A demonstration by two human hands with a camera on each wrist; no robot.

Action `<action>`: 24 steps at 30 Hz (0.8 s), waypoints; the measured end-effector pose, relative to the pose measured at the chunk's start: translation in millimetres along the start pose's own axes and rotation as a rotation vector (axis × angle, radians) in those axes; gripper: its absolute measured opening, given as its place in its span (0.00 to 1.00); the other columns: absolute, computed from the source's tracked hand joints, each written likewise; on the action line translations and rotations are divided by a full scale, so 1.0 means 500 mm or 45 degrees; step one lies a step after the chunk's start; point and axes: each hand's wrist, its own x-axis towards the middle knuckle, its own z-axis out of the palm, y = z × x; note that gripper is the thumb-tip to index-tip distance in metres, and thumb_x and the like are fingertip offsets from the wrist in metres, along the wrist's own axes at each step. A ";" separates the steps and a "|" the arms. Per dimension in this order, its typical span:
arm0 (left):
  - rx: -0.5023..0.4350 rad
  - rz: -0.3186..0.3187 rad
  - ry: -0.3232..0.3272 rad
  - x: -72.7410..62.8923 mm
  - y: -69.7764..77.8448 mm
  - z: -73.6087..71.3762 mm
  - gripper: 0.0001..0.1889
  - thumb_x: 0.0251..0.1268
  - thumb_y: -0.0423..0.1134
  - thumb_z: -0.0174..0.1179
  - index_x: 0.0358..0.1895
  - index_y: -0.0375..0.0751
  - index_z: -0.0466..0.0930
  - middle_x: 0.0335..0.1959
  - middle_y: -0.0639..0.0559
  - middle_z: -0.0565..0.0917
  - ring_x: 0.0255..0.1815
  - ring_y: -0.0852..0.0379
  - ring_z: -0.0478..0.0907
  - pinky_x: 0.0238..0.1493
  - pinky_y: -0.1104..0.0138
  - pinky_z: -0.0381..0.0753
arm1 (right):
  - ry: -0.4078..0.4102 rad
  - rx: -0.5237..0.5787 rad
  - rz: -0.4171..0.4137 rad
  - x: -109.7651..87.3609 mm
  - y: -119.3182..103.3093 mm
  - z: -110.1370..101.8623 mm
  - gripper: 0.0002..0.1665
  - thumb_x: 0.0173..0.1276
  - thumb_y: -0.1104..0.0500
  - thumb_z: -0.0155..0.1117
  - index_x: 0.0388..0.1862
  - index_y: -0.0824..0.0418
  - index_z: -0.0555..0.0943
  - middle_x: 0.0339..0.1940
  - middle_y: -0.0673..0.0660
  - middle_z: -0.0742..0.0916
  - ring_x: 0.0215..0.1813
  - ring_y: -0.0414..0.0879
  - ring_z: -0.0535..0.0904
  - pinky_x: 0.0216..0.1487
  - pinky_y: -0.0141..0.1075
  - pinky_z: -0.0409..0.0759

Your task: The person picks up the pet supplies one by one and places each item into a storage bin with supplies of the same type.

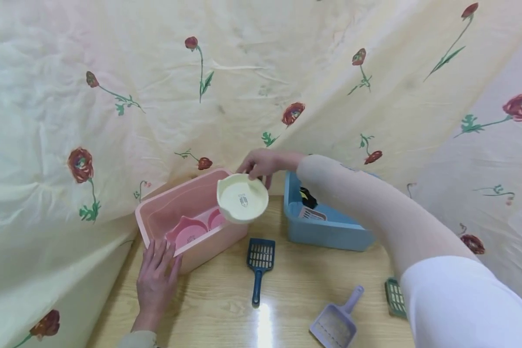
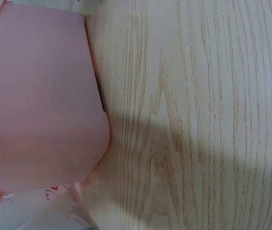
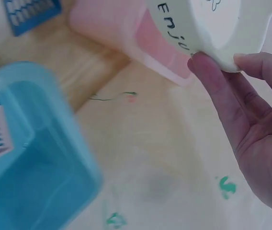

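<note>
A cream-coloured bowl (image 1: pixel 242 199) with ear-like points on its rim is tilted over the right end of a pink bin (image 1: pixel 219 249). My right hand (image 1: pixel 263 166) pinches the bowl's edge between thumb and fingers; in the right wrist view the bowl (image 3: pixel 258 28) shows black lettering on its side. Inside the bin sit pink bowls, one with ear points (image 1: pixel 191 232) at the left and another (image 1: pixel 216 220) partly hidden by the cream bowl. My left hand (image 1: pixel 156 278) rests with fairly straight fingers on the bin's near left rim.
A blue bin (image 1: pixel 330 237) holding a slotted scoop (image 1: pixel 313 214) and a black item (image 1: pixel 308 198) stands to the right, partly behind my forearm. On the wooden tabletop lie a dark blue litter scoop (image 1: pixel 261 261), a lilac scoop (image 1: pixel 336 324) and a green slotted scoop (image 1: pixel 395 297). Floral cloth (image 1: pixel 243 96) hangs behind.
</note>
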 end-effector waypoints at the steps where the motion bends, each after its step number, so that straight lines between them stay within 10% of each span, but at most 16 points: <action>1: 0.001 -0.003 -0.004 -0.001 0.000 0.000 0.28 0.84 0.59 0.52 0.59 0.37 0.87 0.62 0.34 0.85 0.66 0.25 0.78 0.84 0.52 0.60 | 0.010 -0.023 -0.011 0.015 -0.006 -0.006 0.27 0.80 0.68 0.59 0.74 0.56 0.80 0.56 0.63 0.87 0.46 0.54 0.89 0.39 0.44 0.93; 24: 0.036 -0.005 -0.013 -0.005 0.004 0.000 0.29 0.85 0.58 0.52 0.55 0.33 0.88 0.59 0.33 0.86 0.64 0.23 0.79 0.80 0.46 0.67 | -0.054 -0.079 0.140 0.238 0.003 0.046 0.28 0.77 0.75 0.53 0.66 0.56 0.86 0.66 0.61 0.84 0.50 0.52 0.89 0.41 0.43 0.93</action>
